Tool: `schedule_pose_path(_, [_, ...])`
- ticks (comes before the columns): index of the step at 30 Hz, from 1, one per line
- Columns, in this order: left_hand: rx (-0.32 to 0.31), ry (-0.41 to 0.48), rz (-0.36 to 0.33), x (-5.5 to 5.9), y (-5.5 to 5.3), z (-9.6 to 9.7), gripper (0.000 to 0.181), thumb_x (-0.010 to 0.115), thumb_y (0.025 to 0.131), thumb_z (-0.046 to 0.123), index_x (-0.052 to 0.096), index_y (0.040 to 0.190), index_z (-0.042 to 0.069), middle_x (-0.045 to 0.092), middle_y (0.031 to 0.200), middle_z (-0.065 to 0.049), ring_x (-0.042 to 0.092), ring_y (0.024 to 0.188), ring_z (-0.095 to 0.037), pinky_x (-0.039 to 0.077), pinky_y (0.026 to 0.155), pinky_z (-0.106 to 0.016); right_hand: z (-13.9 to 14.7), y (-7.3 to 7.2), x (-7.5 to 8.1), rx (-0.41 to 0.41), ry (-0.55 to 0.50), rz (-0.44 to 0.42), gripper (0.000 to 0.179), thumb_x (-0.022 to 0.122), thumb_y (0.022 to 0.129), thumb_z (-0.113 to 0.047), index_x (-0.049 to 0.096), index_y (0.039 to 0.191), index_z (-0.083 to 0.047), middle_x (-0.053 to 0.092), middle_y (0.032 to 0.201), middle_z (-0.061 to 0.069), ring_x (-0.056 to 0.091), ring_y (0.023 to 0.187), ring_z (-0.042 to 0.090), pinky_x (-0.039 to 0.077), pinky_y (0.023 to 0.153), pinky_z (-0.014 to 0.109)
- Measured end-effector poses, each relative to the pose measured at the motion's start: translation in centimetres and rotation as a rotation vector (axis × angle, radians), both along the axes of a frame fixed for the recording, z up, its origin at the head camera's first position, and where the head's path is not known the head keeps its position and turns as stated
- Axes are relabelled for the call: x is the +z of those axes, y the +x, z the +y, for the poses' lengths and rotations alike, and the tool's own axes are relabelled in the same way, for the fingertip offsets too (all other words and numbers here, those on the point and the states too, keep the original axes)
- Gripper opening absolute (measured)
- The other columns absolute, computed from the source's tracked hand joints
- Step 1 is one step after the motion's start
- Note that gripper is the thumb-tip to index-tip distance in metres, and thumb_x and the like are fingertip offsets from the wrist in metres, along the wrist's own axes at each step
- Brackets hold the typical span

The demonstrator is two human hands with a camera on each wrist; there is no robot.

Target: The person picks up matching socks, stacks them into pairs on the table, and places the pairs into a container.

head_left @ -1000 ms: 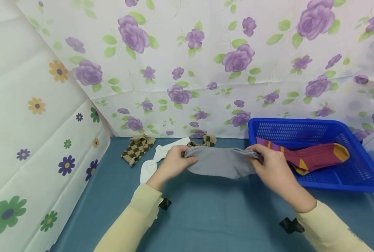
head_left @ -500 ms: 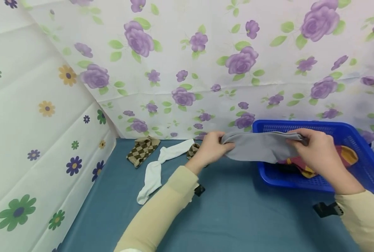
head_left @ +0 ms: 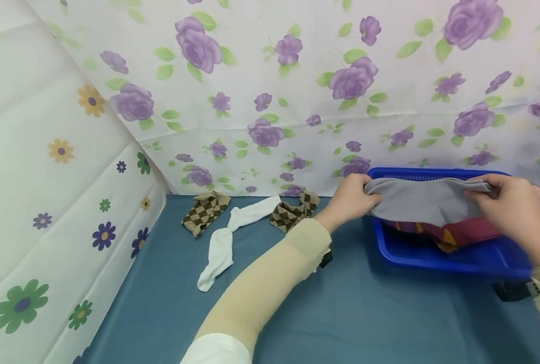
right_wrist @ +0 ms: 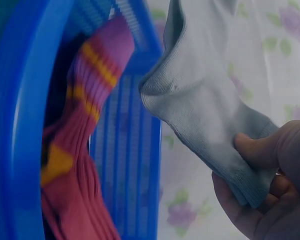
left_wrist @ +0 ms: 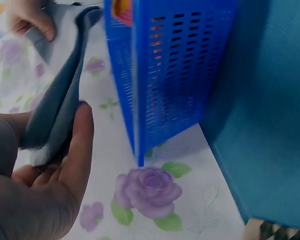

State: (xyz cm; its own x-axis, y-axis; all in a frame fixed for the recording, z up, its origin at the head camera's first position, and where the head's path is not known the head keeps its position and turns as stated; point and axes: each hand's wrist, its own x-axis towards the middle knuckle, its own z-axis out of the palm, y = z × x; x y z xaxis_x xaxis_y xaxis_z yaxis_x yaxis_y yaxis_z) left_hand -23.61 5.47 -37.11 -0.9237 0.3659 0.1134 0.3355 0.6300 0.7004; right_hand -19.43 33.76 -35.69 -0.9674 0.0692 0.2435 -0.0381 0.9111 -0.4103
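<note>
A grey sock [head_left: 422,199] is stretched level between both hands, above the blue basket [head_left: 452,265]. My left hand [head_left: 353,196] pinches its left end between thumb and fingers. At the other end, my right hand [head_left: 515,207] grips it the same way. Layered grey cloth [left_wrist: 57,107] shows in the left wrist view; whether it is one sock or two I cannot tell. Inside the basket lies a maroon sock [right_wrist: 80,185] with yellow and purple parts, partly hidden by the grey sock in the head view. Something dark lies beside it.
On the blue-green table [head_left: 343,318], two white socks [head_left: 219,253] lie end to end at the left. Brown checkered socks lie on either side, one left [head_left: 205,212] and one right [head_left: 293,210]. Flowered cloth [head_left: 261,101] hangs behind.
Both hands have carried the grey sock to the right, from over the table to over the basket. The right checkered sock and the white socks have come out from behind the left arm.
</note>
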Motion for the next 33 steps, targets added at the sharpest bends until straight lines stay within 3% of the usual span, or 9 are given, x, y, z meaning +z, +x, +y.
schedule_pose_path(7, [0.019, -0.173, 0.055, -1.2, -0.5, 4.1, 0.015, 0.061, 0.090, 0.022, 0.054, 0.078, 0.016, 0.045, 0.060, 0.003, 0.042, 0.046, -0.007, 0.036, 0.045, -0.018, 3.1, -1.1, -0.8, -0.008, 0.047, -0.076, 0.026, 0.057, 0.093, -0.020, 0.063, 0.095, 0.006, 0.061, 0.059, 0.014, 0.048, 0.045, 0.021, 0.033, 0.042, 0.033])
schedule_pose_path(13, [-0.065, -0.307, 0.059, -1.9, -1.0, 6.8, 0.017, 0.055, 0.092, 0.015, 0.051, 0.076, 0.017, 0.051, 0.067, 0.004, 0.048, 0.053, -0.008, 0.039, 0.047, -0.020, 5.5, -2.2, -2.0, 0.013, 0.120, -0.134, 0.019, 0.062, 0.088, -0.011, 0.065, 0.088, 0.008, 0.057, 0.056, 0.011, 0.046, 0.047, 0.021, 0.033, 0.044, 0.033])
schedule_pose_path(18, [-0.074, -0.338, 0.060, -2.9, -1.3, 8.0, 0.019, 0.055, 0.092, 0.012, 0.051, 0.074, 0.018, 0.052, 0.066, 0.004, 0.049, 0.055, -0.007, 0.040, 0.048, -0.019, 6.8, -2.9, -2.8, 0.029, 0.166, -0.225, 0.023, 0.064, 0.086, -0.015, 0.065, 0.090, 0.007, 0.055, 0.058, 0.010, 0.048, 0.049, 0.021, 0.035, 0.046, 0.035])
schedule_pose_path(24, [-0.070, -0.380, 0.074, -4.1, -1.5, 8.4, 0.022, 0.054, 0.092, 0.010, 0.051, 0.071, 0.018, 0.052, 0.066, 0.005, 0.048, 0.056, -0.007, 0.041, 0.049, -0.019, 7.4, -3.7, -4.0, 0.041, 0.177, -0.335, 0.048, 0.069, 0.083, -0.025, 0.058, 0.109, 0.014, 0.060, 0.084, 0.027, 0.057, 0.052, 0.019, 0.045, 0.057, 0.047])
schedule_pose_path(28, [-0.094, -0.403, 0.054, -4.3, -1.9, 8.9, 0.021, 0.055, 0.090, 0.007, 0.052, 0.072, 0.018, 0.054, 0.066, 0.005, 0.049, 0.057, -0.008, 0.042, 0.051, -0.019, 8.1, -4.0, -4.9, 0.071, 0.178, -0.363, 0.042, 0.069, 0.083, -0.026, 0.060, 0.099, 0.011, 0.059, 0.077, 0.022, 0.057, 0.050, 0.017, 0.045, 0.054, 0.043])
schedule_pose_path(31, [-0.097, -0.413, 0.035, -4.3, -2.2, 9.2, 0.020, 0.057, 0.089, 0.007, 0.053, 0.072, 0.018, 0.055, 0.065, 0.004, 0.049, 0.056, -0.008, 0.042, 0.051, -0.019, 8.6, -4.4, -5.7, 0.082, 0.182, -0.351, 0.034, 0.069, 0.083, -0.025, 0.062, 0.090, 0.007, 0.056, 0.070, 0.014, 0.053, 0.055, 0.020, 0.040, 0.050, 0.036])
schedule_pose_path(33, [-0.097, -0.409, 0.029, -4.3, -2.2, 9.3, 0.020, 0.058, 0.088, 0.007, 0.052, 0.071, 0.018, 0.053, 0.064, 0.004, 0.049, 0.055, -0.008, 0.041, 0.049, -0.019, 8.7, -4.5, -6.1, 0.076, 0.185, -0.328, 0.032, 0.069, 0.083, -0.024, 0.062, 0.088, 0.007, 0.056, 0.071, 0.016, 0.053, 0.059, 0.024, 0.040, 0.050, 0.037])
